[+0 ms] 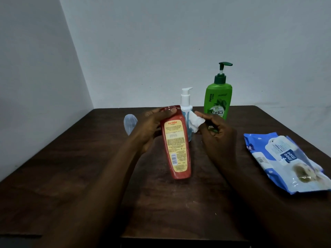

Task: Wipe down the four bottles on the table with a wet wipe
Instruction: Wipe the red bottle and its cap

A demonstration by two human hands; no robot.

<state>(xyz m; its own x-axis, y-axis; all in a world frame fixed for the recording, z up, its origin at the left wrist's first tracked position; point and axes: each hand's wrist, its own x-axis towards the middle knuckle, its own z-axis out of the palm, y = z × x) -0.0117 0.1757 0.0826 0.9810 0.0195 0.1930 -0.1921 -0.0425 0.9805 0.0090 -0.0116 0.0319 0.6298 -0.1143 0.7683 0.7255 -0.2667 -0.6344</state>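
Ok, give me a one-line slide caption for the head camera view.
Left hand grips a red plastic bottle by its top while the right hand pinches a crumpled white wet wipe beside it.

**Dim and soft**

Low, even light, cool grey on the plain pale wall (179,42). Faint sheen on the dark brown wooden surface (179,203); small glare on the crinkled blue-and-white plastic packet (284,161). Wide-angle bowing at edges; soft focus throughout.

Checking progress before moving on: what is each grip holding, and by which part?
Left grip holds the red bottle by its upper end, fingers over the top. Right grip pinches the white wipe by one end.
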